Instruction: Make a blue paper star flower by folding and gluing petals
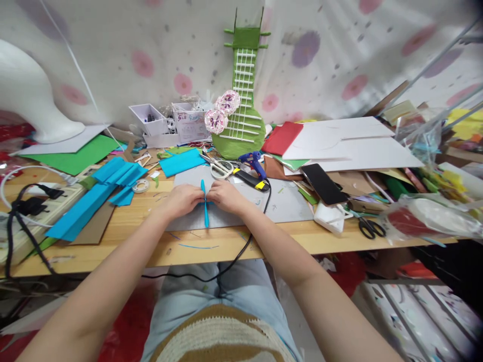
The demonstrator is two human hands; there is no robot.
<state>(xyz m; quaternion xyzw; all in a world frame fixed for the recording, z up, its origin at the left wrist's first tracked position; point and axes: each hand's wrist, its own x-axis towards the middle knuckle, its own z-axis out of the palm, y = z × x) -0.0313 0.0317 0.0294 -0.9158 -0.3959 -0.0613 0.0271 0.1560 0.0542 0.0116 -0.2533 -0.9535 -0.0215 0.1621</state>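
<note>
My left hand (183,198) and my right hand (225,195) meet over a grey mat (283,206) on the wooden table (226,246). Both pinch a narrow folded strip of blue paper (206,213), which stands on edge between them and points toward me. Each hand's fingers are closed on the strip's middle from its own side. Just behind my right hand lies a blue and yellow glue gun (252,171), its black cord running off the table's front edge. White-handled scissors (219,167) lie beside it.
Pleated blue paper (94,201) and a tape roll (141,186) lie at left, beside a power strip (41,206). A green cardboard guitar (241,100) stands at the back. A phone (323,183), black scissors (370,227) and white sheets (350,146) fill the right.
</note>
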